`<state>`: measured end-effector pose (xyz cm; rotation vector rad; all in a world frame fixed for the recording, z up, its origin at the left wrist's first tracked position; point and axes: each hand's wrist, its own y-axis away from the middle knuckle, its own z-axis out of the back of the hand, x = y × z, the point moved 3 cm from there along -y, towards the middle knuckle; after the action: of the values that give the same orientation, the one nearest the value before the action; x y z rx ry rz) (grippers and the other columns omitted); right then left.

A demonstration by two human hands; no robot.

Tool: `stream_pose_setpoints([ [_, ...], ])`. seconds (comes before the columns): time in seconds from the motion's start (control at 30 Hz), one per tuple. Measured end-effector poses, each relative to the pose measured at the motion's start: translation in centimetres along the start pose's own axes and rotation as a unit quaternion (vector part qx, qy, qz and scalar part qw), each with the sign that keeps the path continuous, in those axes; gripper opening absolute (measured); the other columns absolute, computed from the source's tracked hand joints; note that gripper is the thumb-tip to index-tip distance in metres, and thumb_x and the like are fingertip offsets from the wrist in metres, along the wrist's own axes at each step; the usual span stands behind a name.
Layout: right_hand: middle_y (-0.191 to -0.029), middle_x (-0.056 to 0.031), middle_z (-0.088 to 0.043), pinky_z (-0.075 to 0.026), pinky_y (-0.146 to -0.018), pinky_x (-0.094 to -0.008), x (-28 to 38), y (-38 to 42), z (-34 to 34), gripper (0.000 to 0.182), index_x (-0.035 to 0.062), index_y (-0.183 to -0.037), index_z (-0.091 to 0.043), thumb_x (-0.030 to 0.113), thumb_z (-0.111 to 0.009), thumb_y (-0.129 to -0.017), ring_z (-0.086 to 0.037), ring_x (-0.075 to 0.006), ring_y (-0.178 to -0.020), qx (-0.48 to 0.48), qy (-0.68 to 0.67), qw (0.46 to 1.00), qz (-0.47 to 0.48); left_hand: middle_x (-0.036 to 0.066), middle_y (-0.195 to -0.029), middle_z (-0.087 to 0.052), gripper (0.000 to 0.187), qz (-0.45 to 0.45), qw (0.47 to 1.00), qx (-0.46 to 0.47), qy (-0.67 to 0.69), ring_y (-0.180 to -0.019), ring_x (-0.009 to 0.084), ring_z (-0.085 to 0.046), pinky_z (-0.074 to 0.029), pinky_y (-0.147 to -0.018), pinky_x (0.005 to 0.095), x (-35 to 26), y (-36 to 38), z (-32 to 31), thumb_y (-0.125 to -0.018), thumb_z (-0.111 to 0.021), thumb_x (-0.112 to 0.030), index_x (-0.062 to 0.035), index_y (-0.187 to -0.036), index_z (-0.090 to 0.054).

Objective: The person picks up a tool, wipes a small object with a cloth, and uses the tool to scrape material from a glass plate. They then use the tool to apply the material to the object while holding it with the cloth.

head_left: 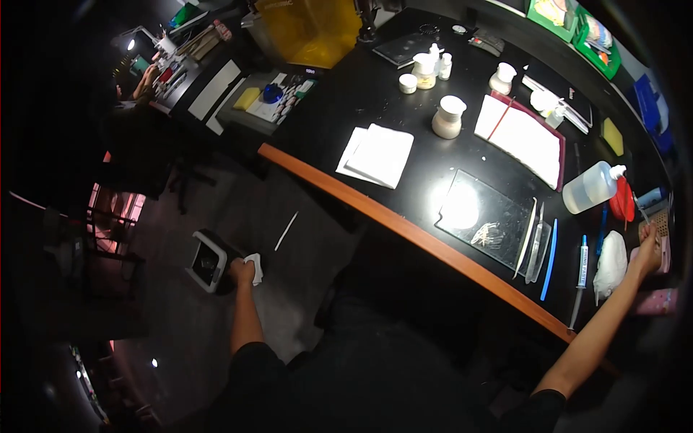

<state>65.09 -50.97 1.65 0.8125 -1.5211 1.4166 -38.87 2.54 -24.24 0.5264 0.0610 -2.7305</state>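
Observation:
My left hand [243,272] is closed on a crumpled white tissue [255,268], held out over the floor beside a grey bin [207,261]. At the far right of the black table, my right hand [650,249] grips a thin tool [641,207] near a woven holder [657,221] and a red object [621,200]. Near that hand lie a white cloth bundle [611,265] and a labelled tube [582,264]. A glass plate [498,216] with thin pale pieces [487,235] rests near the front edge, with slim tools [535,242] along its right side.
Folded white paper [377,155], several jars [447,117], a towel on a red tray [559,155] and a clear bottle [588,189] stand or lie on the table. Its orange front edge [404,225] runs diagonally. Another person's hand [150,73] shows at a desk, upper left.

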Motion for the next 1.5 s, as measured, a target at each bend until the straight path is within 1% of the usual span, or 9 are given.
stream_pose_setpoints([
  [0.13, -0.079, -0.0002, -0.069, -0.042, -0.055, -0.0152, 0.4, 1.0, 0.7, 0.018, 0.0062, -0.083, -0.072, 0.021, -0.074, -0.092, -0.060, -0.0043, -0.064, -0.036, -0.062, 0.997, -0.036, -0.001, -0.068, -0.051, 0.010, -0.090, 0.893, 0.187, 0.400, -0.067, 0.0115, -0.047, -0.038, -0.064, 0.0318, -12.2, 2.5, 4.1, -0.077, -0.058, -0.008, -0.0047, -0.068, -0.054],
  [0.23, -0.065, 0.0060, -0.052, -0.032, -0.050, -0.0185, 3.5, 2.5, 0.9, 0.016, 0.0054, -0.090, -0.069, 0.020, -0.067, -0.095, -0.045, -0.0039, -0.055, -0.073, -0.184, 0.980, -0.023, 0.001, -0.070, -0.054, 0.004, -0.128, 0.747, 0.379, 0.530, -0.067, 0.0094, -0.052, -0.041, -0.065, 0.0242, -23.7, 7.2, 11.2, -0.079, -0.053, -0.008, -0.0083, -0.077, -0.050],
  [0.33, -0.060, 0.0085, -0.035, -0.022, -0.047, -0.0208, 10.0, 6.8, 0.0, 0.017, 0.0026, -0.093, -0.067, 0.017, -0.059, -0.098, -0.029, -0.0026, -0.051, -0.005, -0.337, 0.941, -0.022, 0.002, -0.071, -0.056, 0.005, -0.244, 0.677, 0.423, 0.551, -0.069, 0.0084, -0.053, -0.043, -0.069, 0.0229, -33.0, 13.0, 16.9, -0.081, -0.057, -0.008, -0.0067, -0.082, -0.052],
  [0.47, -0.064, 0.0062, -0.045, -0.025, -0.047, -0.0195, 13.5, 10.3, -1.4, 0.012, 0.0028, -0.095, -0.065, 0.014, -0.062, -0.096, -0.037, -0.0033, -0.052, 0.028, -0.446, 0.895, -0.013, 0.003, -0.082, -0.059, 0.011, -0.292, 0.653, 0.482, 0.506, -0.075, 0.0074, -0.055, -0.046, -0.072, 0.0230, -42.7, 18.9, 19.7, -0.090, -0.060, -0.013, -0.0048, -0.096, -0.054],
  [0.53, -0.069, 0.0031, -0.056, -0.030, -0.048, -0.0180, 18.1, 14.5, -3.9, 0.006, 0.0062, -0.092, -0.064, 0.012, -0.064, -0.093, -0.046, -0.0033, -0.055, -0.086, -0.467, 0.879, -0.037, 0.005, -0.087, -0.061, 0.013, -0.337, 0.601, 0.500, 0.525, -0.082, 0.0082, -0.058, -0.049, -0.075, 0.0239, -47.5, 21.4, 17.5, -0.093, -0.059, -0.013, -0.0040, -0.101, -0.054],
  [0.77, -0.074, -0.0048, -0.066, -0.050, -0.054, -0.0238, 23.5, 25.0, -10.3, 0.009, 0.0036, -0.093, -0.069, 0.012, -0.067, -0.094, -0.063, -0.0119, -0.059, 0.193, -0.378, 0.905, -0.038, 0.003, -0.099, -0.063, 0.017, -0.380, 0.461, 0.605, 0.527, -0.090, 0.0101, -0.062, -0.051, -0.082, 0.0262, -59.4, 28.7, 9.5, -0.097, -0.062, -0.006, -0.0037, -0.113, -0.056],
  [0.93, -0.076, -0.0100, -0.071, -0.056, -0.060, -0.0257, 23.2, 28.8, -12.7, 0.014, -0.0008, -0.097, -0.072, 0.013, -0.068, -0.097, -0.070, -0.0149, -0.068, 0.287, -0.254, 0.923, -0.033, 0.002, -0.103, -0.065, 0.022, -0.233, 0.378, 0.732, 0.517, -0.094, 0.0121, -0.064, -0.055, -0.086, 0.0281, -60.5, 33.2, 10.0, -0.096, -0.066, -0.006, -0.0010, -0.116, -0.060],
  [1.4, -0.080, -0.0111, -0.072, -0.058, -0.063, -0.0244, 21.5, 30.2, -14.6, 0.014, -0.0030, -0.101, -0.070, 0.010, -0.066, -0.098, -0.071, -0.0142, -0.072, 0.345, -0.146, 0.927, 0.003, 0.013, -0.114, -0.068, 0.025, -0.175, 0.380, 0.765, 0.489, -0.104, 0.0207, -0.068, -0.056, -0.096, 0.0381, -59.2, 31.4, 8.5, -0.102, -0.053, -0.012, 0.0042, -0.121, -0.059],
  [1.5, -0.077, -0.0102, -0.071, -0.057, -0.060, -0.0244, 21.9, 30.4, -14.8, 0.015, -0.0037, -0.100, -0.070, 0.011, -0.065, -0.099, -0.069, -0.0141, -0.067, 0.334, -0.130, 0.933, 0.017, 0.023, -0.134, -0.057, 0.049, -0.139, 0.332, 0.777, 0.516, -0.123, 0.0350, -0.060, -0.049, -0.107, 0.0518, -59.4, 31.5, 7.8, -0.105, -0.039, -0.030, 0.0060, -0.137, -0.045],
])
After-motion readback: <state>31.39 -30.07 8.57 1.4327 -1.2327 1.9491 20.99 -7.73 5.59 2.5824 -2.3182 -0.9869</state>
